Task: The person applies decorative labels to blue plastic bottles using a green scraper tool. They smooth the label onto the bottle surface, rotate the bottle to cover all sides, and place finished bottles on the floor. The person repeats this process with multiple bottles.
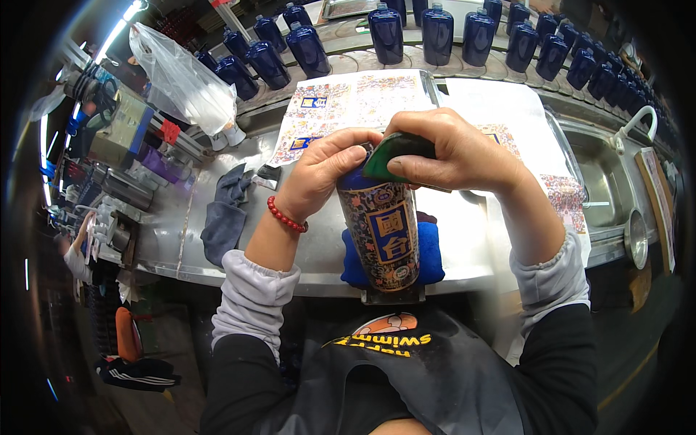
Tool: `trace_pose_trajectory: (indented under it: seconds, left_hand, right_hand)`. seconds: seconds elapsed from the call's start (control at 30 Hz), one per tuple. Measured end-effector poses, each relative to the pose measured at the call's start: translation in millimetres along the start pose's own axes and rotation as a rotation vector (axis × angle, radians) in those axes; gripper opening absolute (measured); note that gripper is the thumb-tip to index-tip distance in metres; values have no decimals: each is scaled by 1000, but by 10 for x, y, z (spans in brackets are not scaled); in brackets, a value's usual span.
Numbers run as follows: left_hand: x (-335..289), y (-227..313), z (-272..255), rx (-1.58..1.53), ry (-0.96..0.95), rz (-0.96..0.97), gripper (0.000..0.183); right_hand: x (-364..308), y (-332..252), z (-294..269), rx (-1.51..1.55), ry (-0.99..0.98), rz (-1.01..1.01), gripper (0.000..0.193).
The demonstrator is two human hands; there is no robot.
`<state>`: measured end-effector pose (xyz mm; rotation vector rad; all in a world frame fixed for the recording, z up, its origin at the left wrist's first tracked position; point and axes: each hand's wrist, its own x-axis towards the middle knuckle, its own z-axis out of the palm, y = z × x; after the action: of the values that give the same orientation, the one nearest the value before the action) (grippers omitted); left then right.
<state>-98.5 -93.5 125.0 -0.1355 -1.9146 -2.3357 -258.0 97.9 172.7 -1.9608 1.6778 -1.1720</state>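
Observation:
A dark blue bottle (355,206) with a multicoloured patterned decal stands tilted in front of me over a folded blue cloth (431,254). My left hand (313,174), with a red bead bracelet at its wrist, is closed around the bottle's top end. In my right hand (464,156) is a flat, dark green scraper (395,151), pinched between thumb and fingers. Its edge lies against or very close to the bottle's shoulder. The hands hide most of the bottle's neck. Behind them are printed decal sheets (377,94) on the metal worktop.
Several plain dark blue bottles (386,36) line a curved conveyor (348,61) at the back. To the left lie a dark grey cloth (226,217) and a clear plastic bag (177,76). On the right are a metal sink (598,170), a faucet (641,119) and a metal bowl (636,239).

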Motion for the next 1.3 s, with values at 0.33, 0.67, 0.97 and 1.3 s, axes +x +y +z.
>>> trace_pose_trajectory:
  seconds: [0.33, 0.67, 0.97, 1.3]
  left_hand:
    - [-12, 4, 1, 35, -4, 19, 33]
    - [-51, 16, 9, 82, 25, 58, 32]
    - [-65, 29, 50, 64, 19, 50, 32]
    - [-88, 44, 39, 69, 17, 37, 32]
  right_hand:
    - [-222, -66, 252, 82, 217, 101, 25]
    - [-550, -249, 705, -547, 479, -137, 56]
    - [-549, -175, 712, -631, 509, -158, 46]
    - [-574, -175, 736, -556, 502, -113, 52]
